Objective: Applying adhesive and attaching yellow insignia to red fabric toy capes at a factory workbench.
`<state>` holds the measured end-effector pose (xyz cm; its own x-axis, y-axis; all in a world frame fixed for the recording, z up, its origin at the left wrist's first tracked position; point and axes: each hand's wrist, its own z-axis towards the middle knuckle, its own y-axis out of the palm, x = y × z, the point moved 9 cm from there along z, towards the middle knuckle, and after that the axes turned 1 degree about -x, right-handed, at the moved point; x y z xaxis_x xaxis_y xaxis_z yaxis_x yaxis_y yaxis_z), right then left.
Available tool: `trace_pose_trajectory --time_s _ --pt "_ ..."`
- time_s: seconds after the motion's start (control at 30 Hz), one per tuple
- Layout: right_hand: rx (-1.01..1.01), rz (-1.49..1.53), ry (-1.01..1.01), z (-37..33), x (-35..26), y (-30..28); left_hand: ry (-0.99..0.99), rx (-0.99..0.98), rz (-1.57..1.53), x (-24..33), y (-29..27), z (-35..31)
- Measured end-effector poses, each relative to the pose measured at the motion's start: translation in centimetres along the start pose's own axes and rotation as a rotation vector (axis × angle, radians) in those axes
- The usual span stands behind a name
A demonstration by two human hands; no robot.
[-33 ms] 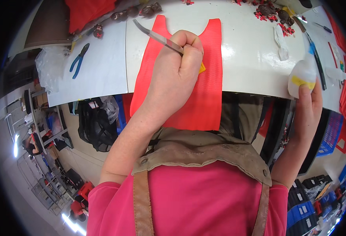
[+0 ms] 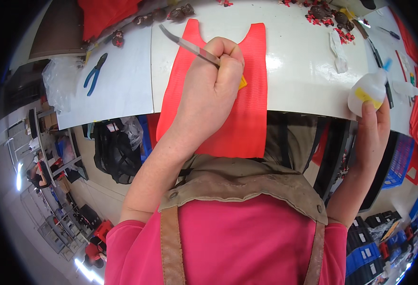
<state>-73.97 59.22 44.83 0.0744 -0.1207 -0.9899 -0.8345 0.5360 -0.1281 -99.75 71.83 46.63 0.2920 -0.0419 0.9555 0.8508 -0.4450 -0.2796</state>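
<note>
My left hand [image 2: 213, 83] is closed in a fist round a curved metal tool [image 2: 185, 43] of a kind I cannot make out. The tool's bent tip points to the far left, and a small yellow piece [image 2: 242, 83] shows beside the fist. Under this hand lies a red ribbed piece [image 2: 254, 102] with two strap-like ends, reaching over the table's near edge. At the right, my right hand [image 2: 373, 121] grips a translucent squeeze bottle [image 2: 367, 89] with a yellow label and a blue nozzle. The bottle leans to the right, above the table.
Blue-handled pliers [image 2: 94, 76] and a clear plastic bag [image 2: 62, 80] lie on the white table [image 2: 309, 90] to the left. Small dark figures [image 2: 178, 14] and red bits [image 2: 344, 35] line the back. A crumpled white strip [image 2: 337, 52] and a second white bottle [image 2: 404, 88] are at the right.
The squeeze bottle has tipped further over to the right in my right hand, its blue nozzle swinging that way. My left hand stays almost in place.
</note>
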Motion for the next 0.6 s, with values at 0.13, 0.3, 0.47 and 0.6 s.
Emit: trace_pose_trajectory --time_s 0.13,0.3,0.47,0.6 --pt "0.151 -0.048 -0.050 0.8 -0.3 -2.9 -0.024 0.026 -0.035 -0.1 -0.1 0.0" --pt "0.127 0.057 -0.210 2.7 -1.4 -2.1 -0.082 0.017 -0.081 -0.6 -0.4 -0.6" --pt "0.171 -0.162 -0.284 6.1 -2.9 -2.8 -0.105 -0.005 -0.095 -0.6 -0.1 -0.4" --pt "0.366 -0.438 -0.438 8.4 -5.2 -3.3 -0.094 -0.002 -0.085 -0.4 0.0 -0.4"
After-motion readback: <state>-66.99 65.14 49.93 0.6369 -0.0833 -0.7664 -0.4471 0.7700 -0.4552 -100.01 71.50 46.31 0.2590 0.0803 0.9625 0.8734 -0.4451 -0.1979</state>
